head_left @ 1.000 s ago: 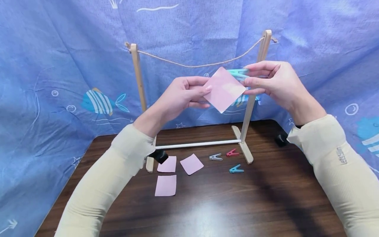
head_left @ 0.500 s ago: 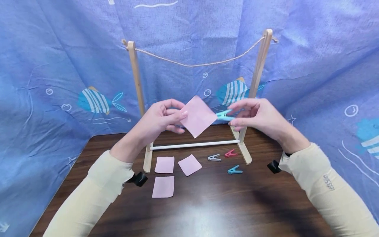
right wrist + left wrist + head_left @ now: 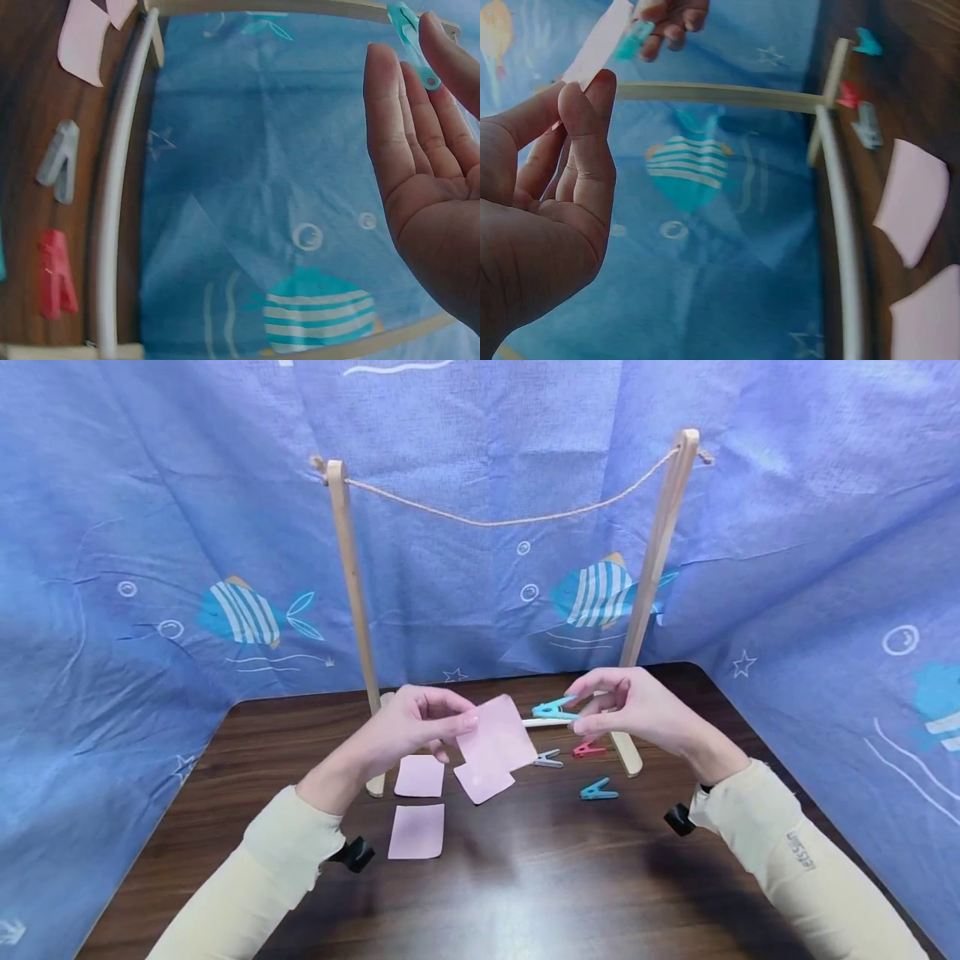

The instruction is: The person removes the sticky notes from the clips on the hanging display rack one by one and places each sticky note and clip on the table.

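Observation:
My left hand [image 3: 408, 727] pinches a pink square sheet [image 3: 495, 735] by its left edge, thumb in front. The held sheet [image 3: 600, 45] appears nearly edge-on in the left wrist view. To its right, my right hand [image 3: 637, 706] pinches a turquoise clothespin [image 3: 551, 708] by its handle end, jaws towards the sheet. A small gap seems to part the clothespin from the sheet. In the right wrist view the clothespin [image 3: 412, 45] sits between thumb and fingertips. Both hands are above the table, below and in front of a sagging rope [image 3: 487, 523].
Wooden posts [image 3: 352, 585] hold the rope, with a white rod [image 3: 120, 180] low between them. Pink sheets [image 3: 416, 832] lie on the dark table [image 3: 555, 877]. A grey clothespin [image 3: 548, 758], a red clothespin [image 3: 588, 749] and another turquoise clothespin [image 3: 598, 789] lie to the right.
Both hands have come down from just below the rope to low over the table. The held sheet has turned. The clothespin, which overlapped the sheet and then met its corner, now looks apart from it.

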A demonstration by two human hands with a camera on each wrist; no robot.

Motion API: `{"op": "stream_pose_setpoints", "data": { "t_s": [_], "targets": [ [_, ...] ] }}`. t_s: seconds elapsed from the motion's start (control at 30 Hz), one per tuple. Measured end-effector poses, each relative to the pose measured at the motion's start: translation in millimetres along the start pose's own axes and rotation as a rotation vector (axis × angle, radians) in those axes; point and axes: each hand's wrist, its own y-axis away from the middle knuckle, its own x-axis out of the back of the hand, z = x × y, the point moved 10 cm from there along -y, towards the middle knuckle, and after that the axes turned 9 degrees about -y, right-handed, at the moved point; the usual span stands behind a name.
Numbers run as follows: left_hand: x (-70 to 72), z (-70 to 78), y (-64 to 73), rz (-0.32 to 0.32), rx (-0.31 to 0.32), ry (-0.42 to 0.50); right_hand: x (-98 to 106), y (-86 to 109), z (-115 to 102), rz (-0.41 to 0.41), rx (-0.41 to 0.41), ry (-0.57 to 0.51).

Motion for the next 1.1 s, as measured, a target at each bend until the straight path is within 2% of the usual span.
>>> {"op": "stream_pose_setpoints", "data": {
  "t_s": [0.17, 0.33, 0.43, 0.57, 0.7, 0.83, 0.93, 1.1],
  "targets": [
    [-6.8, -23.2, -0.2, -0.016, 0.025, -0.007, -9.0, 1.5, 19.6, -0.063, -0.037, -0.017],
    [-11.4, -40.9, -0.3, -0.027, 0.050, 0.016, -10.3, 3.9, 36.2, -0.095, -0.078, -0.048],
    [-17.0, -55.0, -1.2, -0.055, 0.076, 0.048, -12.7, 4.9, 49.5, -0.125, -0.111, -0.055],
    [-27.3, -82.1, -1.7, -0.084, 0.148, 0.064, -19.0, 6.2, 71.9, -0.182, -0.158, -0.048],
    [-37.4, -112.6, 1.6, -0.101, 0.234, 0.010, -24.2, 8.0, 95.8, -0.238, -0.207, -0.046],
    [-45.8, -136.2, 8.4, -0.125, 0.287, -0.047, -30.9, 10.2, 118.9, -0.303, -0.257, -0.046],
    [-50.4, -145.7, 12.1, -0.139, 0.299, -0.056, -33.2, 11.8, 133.6, -0.321, -0.296, -0.056],
    [-53.0, -152.4, 13.6, -0.148, 0.298, -0.046, -31.6, 13.3, 147.6, -0.304, -0.336, -0.054]
  ]
}}
